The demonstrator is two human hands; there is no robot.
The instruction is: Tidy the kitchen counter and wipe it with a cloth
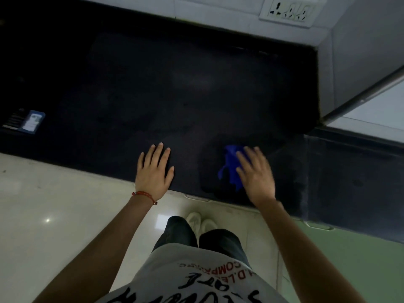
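Printed lettering on a light shirt (196, 281) fills the bottom of the head view, with dark trousers (181, 232) and pale shoes (200, 220) below it on a glossy tiled floor (43, 204). Two bare forearms reach forward to a dark surface (175, 88). Near its front edge the left hand (154, 169) lies flat, palm down, fingers spread and holding nothing; a red thread bracelet (144, 195) circles that wrist. To its right, the right hand (255, 173) is blurred, its fingers spread flat over a blue cloth (231, 165) pressed against the surface close to the front edge; crumpled folds of cloth stick out on the hand's left side. Far left on the surface lies a phone in a blue case (31, 121). A white socket plate (290, 10) sits on the tiled back wall.
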